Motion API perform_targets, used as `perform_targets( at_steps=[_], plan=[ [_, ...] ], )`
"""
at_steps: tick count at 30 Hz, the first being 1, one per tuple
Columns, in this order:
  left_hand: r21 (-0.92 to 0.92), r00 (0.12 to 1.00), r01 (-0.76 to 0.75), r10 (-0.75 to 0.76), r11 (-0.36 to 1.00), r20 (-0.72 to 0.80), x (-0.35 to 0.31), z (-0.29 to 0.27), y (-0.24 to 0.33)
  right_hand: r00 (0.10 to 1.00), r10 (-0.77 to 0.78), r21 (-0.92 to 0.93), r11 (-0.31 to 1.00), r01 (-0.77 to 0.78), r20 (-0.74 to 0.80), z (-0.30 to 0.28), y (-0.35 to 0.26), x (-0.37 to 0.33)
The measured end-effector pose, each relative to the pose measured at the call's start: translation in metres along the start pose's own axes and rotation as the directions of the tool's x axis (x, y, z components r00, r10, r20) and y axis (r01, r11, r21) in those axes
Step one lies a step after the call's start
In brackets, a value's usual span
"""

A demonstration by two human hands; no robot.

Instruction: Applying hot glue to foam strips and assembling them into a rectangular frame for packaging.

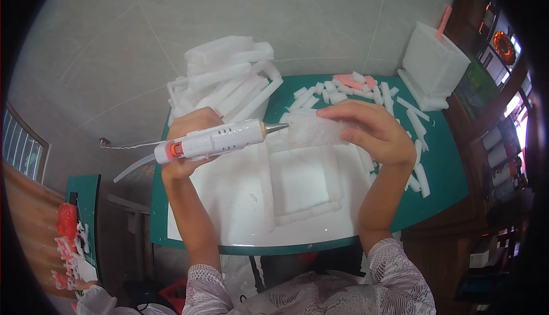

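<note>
I see a green-topped rectangular bench [440, 183] standing on a pale tiled floor [229, 12]. A white flat sheet [240, 218] covers most of its near half, reaching the near edge. On that sheet lies a white foam frame of strips [303, 209] set in a rectangle, roughly at bench centre. A heap of long white foam strips [229, 80] sits at the far left corner, partly overhanging it. A white foam block [432, 63] stands beyond the far right corner, with a pink strip [444, 18] rising from its top. Short white foam offcuts [400, 115] lie scattered along the far edge and down the right side; among them, at the far edge, is a pink foam scrap [347, 80].

My left hand [189, 137] is clenched around a white glue gun with an orange trigger [214, 139], held level above the left part of the sheet, metal nozzle pointing right. The nozzle tip touches the left end of a white flat foam piece [311, 131]. My right hand [372, 129] grasps that piece from the right, fingers over its top, holding it above the bench centre.

A small green board with red and white bits [71, 240] lies off the bench to the left.
</note>
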State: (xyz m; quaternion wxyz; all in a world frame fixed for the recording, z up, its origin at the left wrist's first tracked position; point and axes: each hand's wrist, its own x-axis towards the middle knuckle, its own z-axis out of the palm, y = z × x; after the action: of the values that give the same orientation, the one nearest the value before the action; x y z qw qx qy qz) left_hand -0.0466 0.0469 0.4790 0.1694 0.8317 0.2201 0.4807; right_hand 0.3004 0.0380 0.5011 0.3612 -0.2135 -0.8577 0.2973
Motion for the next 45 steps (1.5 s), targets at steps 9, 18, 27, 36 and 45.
perform_targets(
  at_steps=[9, 18, 27, 36, 45],
  plan=[
    [0.031, 0.998, -0.02, 0.018, 0.999, 0.059, 0.006, -0.002, 0.008, 1.0, -0.013, -0.014, 1.0, 0.013, -0.016, -0.002, 0.0, 0.0],
    [0.045, 0.999, -0.003, 0.001, 0.999, 0.053, 0.003, 0.002, 0.005, 1.0, 0.014, 0.038, 0.999, -0.013, -0.021, -0.002, 0.002, -0.002],
    [-0.041, 0.991, 0.017, -0.011, 0.999, 0.131, 0.009, -0.001, 0.007, 0.991, 0.109, 0.072, 0.992, -0.104, -0.074, -0.005, 0.003, -0.006],
    [0.135, 0.976, 0.203, -0.211, 0.97, 0.046, -0.019, -0.008, 0.04, 0.951, 0.222, 0.12, 0.972, -0.2, -0.217, 0.006, -0.019, -0.034],
    [0.41, 0.777, 0.571, -0.63, 0.711, 0.009, -0.133, -0.021, 0.032, 0.902, 0.309, 0.197, 0.946, -0.258, -0.303, 0.014, -0.016, -0.097]
  ],
)
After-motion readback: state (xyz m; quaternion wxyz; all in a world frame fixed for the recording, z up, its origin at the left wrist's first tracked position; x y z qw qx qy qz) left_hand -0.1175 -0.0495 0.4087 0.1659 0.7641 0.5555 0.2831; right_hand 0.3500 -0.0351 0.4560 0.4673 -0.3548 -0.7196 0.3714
